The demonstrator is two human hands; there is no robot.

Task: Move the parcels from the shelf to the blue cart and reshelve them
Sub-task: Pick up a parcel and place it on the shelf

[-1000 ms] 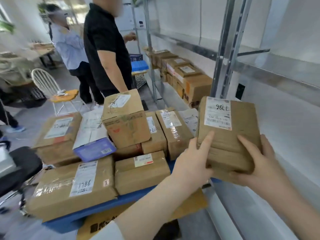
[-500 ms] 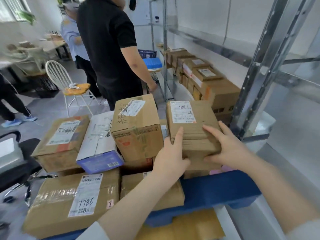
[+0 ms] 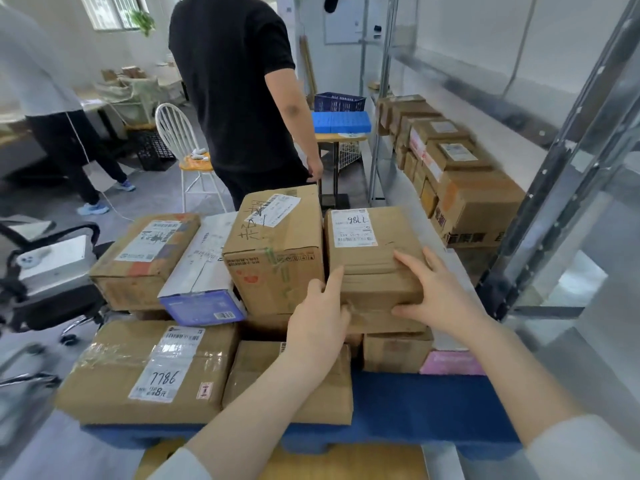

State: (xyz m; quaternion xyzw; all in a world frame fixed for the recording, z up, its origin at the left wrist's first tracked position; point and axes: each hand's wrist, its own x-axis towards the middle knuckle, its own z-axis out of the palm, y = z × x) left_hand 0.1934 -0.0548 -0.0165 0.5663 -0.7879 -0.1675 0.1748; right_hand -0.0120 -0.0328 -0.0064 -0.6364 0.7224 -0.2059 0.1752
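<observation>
On the blue cart [image 3: 398, 403] we settle the parcel [image 3: 374, 258] atop the stack, right of the tall box [image 3: 277, 251], left hand [image 3: 318, 323] and right hand [image 3: 440, 292] clasping its near corners, long axis running away from us.

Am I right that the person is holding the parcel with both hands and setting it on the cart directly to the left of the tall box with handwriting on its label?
Not quite: the head view shows the parcel, held by the left hand and right hand, going onto the blue cart directly to the right of the tall box, not to its left.
</observation>
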